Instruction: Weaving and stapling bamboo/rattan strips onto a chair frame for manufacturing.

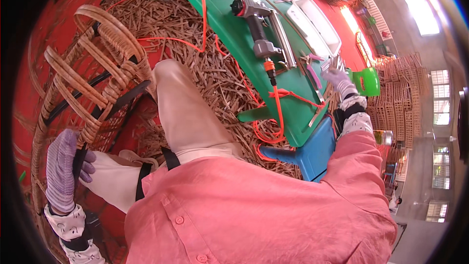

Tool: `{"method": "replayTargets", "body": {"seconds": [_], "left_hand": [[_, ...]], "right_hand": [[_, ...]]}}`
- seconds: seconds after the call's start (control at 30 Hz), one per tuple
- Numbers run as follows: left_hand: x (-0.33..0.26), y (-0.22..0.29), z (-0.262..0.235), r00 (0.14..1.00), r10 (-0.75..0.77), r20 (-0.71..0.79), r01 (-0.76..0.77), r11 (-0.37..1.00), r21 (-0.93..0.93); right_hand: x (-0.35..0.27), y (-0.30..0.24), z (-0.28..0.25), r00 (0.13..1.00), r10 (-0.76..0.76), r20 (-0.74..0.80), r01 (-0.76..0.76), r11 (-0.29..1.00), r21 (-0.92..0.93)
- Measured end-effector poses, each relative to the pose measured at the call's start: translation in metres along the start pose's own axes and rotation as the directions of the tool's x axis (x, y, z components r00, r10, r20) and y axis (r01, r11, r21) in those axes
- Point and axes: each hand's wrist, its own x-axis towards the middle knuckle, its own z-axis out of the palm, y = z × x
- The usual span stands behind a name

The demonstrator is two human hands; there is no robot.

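Observation:
At the left, my left hand point(62, 172), in a pale purple knit glove, is closed round a dark bar of a woven rattan frame point(100, 71). The frame has curved, wrapped canes and dark flat bars, and stands beside my legs. My right hand point(339, 82), in a similar glove, reaches to the far right edge of a green table point(298, 117). Its fingers stretch toward a pile of thin metal strips point(333, 63), partly hidden by the hand. Pink-handled pliers point(313, 76) rest just left of that hand. A pneumatic staple gun point(261, 29) lies on the table.
An orange air hose point(278, 112) runs from the staple gun and loops beside a blue stool point(312, 154). A white tray point(315, 27) and a green container point(366, 82) stand near my right hand. Cane scraps point(195, 73) cover the floor. Stacked woven frames point(398, 100) stand beyond.

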Motion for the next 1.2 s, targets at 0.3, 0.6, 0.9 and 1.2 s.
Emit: {"method": "replayTargets", "body": {"seconds": [0.3, 0.6, 0.9, 1.2], "left_hand": [[-0.006, -0.004, 0.002, 1.000, -0.009, -0.003, 0.009, 0.999, -0.049], [-0.005, -0.007, 0.000, 0.999, 0.000, -0.047, -0.001, 1.000, -0.025], [-0.023, -0.009, -0.012, 0.962, 0.232, 0.147, -0.231, 0.973, -0.023], [-0.018, 0.012, 0.000, 0.983, 0.015, 0.183, -0.004, 0.998, -0.063]], "right_hand": [[-0.029, -0.058, 0.003, 0.992, -0.122, -0.033, 0.101, 0.924, -0.369], [0.010, -0.076, 0.003, 0.974, -0.212, 0.079, 0.226, 0.902, -0.367], [-0.049, -0.104, -0.011, 0.936, -0.341, -0.090, 0.337, 0.940, -0.056], [-0.263, -0.327, -0.022, -0.089, -0.995, -0.041, 0.981, -0.081, -0.174]]}}
